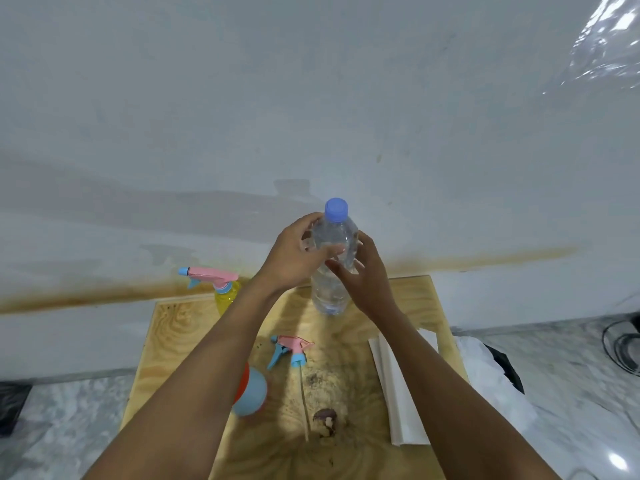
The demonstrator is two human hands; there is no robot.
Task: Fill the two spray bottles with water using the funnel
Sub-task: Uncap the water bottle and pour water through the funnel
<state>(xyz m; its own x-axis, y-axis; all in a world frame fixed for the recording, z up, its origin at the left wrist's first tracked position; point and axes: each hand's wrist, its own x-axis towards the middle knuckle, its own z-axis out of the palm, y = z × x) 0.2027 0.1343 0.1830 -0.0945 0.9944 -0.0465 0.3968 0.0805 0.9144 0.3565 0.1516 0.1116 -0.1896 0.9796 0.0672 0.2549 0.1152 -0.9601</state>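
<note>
At the near table (180, 327) edge: bare plywood, grubby, with a dark stain (325, 422) in the middle. Both forearms cross it.

Left of centre, a blue funnel (251, 393) appears to sit on something orange (242, 386), likely the second sprayer. The left forearm hides most of it, so not certain. Just beside it a loose spray head (292, 346) lies flat, its dip tube pointing toward the near edge. Folded white paper (401, 393) lies along the right side.

Further out, both hands hold the clear bottle (332, 292) upright above the far part of the table. The left hand (294, 258) is wrapped round its upper body, thumb across the front. The right hand (369, 278) lays its fingers across the front lower down, thumb up the side, a looser hold. The blue cap (336, 209) is on and the bottle looks nearly full.

The yellow sprayer (227, 296) stands at the far left corner, head screwed on.

Judgement: early stage. One head is off and the funnel seems placed, but no water has been poured. Left to do: uncap, pour, then open and fill the yellow one.

Beyond: a white wall (311, 98) with a rusty streak at table height, a marbled floor (69, 410), a white bag (485, 375) and cables (620, 344) to the right, and a plastic sheet (606, 46) top right.
</note>
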